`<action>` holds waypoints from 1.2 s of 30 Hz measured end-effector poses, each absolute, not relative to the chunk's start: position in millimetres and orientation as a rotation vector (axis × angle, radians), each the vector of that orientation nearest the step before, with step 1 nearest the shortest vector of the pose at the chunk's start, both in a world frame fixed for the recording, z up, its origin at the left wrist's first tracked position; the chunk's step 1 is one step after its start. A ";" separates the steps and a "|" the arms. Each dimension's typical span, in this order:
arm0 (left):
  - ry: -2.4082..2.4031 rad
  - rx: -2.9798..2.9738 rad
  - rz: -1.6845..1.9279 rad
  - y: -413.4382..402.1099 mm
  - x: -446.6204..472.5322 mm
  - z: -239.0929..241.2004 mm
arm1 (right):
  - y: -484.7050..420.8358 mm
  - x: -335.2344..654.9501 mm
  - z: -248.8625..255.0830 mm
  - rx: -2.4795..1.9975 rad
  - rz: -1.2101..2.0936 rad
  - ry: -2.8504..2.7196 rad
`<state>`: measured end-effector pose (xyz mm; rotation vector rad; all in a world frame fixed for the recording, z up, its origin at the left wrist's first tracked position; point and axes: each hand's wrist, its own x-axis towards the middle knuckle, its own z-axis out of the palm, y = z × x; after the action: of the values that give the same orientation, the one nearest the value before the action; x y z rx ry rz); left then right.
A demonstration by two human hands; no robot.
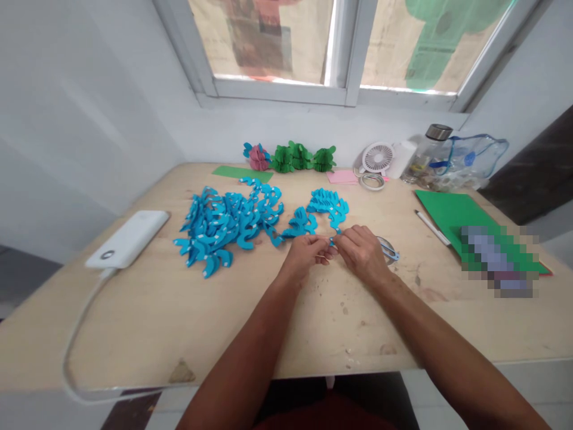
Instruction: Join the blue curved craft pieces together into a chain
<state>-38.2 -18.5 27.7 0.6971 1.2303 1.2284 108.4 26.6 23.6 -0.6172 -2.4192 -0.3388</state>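
Pinching observed at the desk [242, 304]: left hand [308, 249] and right hand [359, 251] close together, both grips closed on a small blue paper piece [332, 242], mostly hidden by fingers. Folded blue paper chain [329, 203] lies just beyond the hands; larger blue paper heap [228, 218] to their left. Blue-handled tool [391, 252] beside right wrist, partly covered.

On the tabletop [250, 310], the power bank [129, 239] is lying left of the large paper pile [224, 218]; the small pile [329, 202] is sitting to its right, behind the fingers [351, 243]. Farther right, the pen [432, 227] is lying beside the card [452, 212]. Behind, the fan [378, 158] is standing left of the bottle [436, 149].
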 end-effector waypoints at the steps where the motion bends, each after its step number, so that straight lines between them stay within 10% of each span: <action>1: 1.229 0.696 1.226 -18.4 -38.4 27.5 | 26.7 108.4 23.6 -0.612 -0.338 -2.422; 36: 1.225 0.912 1.285 -17.1 -47.2 23.6 | 25.9 112.3 29.5 -0.598 0.029 -2.285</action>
<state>-47.2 -17.1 23.6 0.9115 1.2251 1.2847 112.3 25.9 29.5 -0.5976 -2.2850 0.0286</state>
